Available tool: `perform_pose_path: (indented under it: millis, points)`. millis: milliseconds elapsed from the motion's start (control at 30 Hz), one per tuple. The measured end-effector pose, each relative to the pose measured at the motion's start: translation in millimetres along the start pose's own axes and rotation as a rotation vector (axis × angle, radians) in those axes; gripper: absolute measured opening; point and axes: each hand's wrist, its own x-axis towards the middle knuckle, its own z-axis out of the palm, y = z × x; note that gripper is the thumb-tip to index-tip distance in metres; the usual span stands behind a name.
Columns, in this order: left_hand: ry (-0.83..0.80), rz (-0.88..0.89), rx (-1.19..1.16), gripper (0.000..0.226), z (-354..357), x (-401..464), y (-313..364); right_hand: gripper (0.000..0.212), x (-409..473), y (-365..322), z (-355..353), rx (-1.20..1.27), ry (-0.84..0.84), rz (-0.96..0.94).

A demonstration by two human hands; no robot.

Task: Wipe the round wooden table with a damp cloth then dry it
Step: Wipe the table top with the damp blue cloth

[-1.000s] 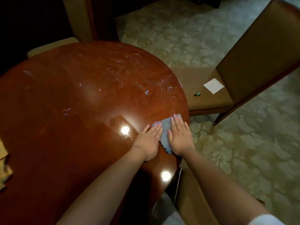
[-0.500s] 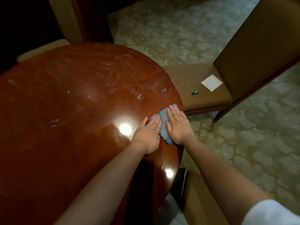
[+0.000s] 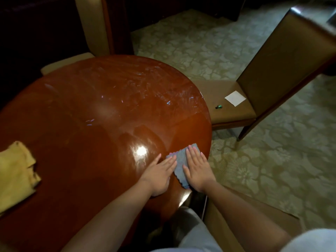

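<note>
The round, glossy reddish wooden table [image 3: 91,115] fills the left and middle of the view, with smeary wipe marks on its far part. A small grey-blue cloth [image 3: 179,165] lies flat near the table's near right edge. My left hand [image 3: 159,174] presses flat on the cloth's left side, fingers straight. My right hand [image 3: 197,170] presses flat on its right side, fingers straight. Much of the cloth is hidden under both palms. A yellow cloth [image 3: 15,171] lies bunched at the table's left edge.
A brown chair [image 3: 283,57] stands to the right, with a white paper square [image 3: 235,98] and a small green object [image 3: 218,106] on its seat. Another chair [image 3: 91,24] stands beyond the table. Patterned carpet [image 3: 272,160] covers the floor.
Both hands stay flat on the grey-blue cloth near the table's right edge and have slid it slightly toward me. The view has tilted, bringing the yellow cloth fully in at the left.
</note>
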Motion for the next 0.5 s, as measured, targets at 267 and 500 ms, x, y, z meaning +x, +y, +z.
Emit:
perform_pose_path:
  millis: [267, 500]
  points:
    - [-0.056, -0.01, 0.003, 0.058, 18.0, -72.1, 2.4, 0.105, -47.1, -53.6, 19.5, -0.006, -0.006, -0.052]
    - [-0.046, -0.05, -0.005, 0.058, 29.2, -99.7, 2.3, 0.09, -60.8, -77.5, 26.9, -0.011, -0.027, -0.089]
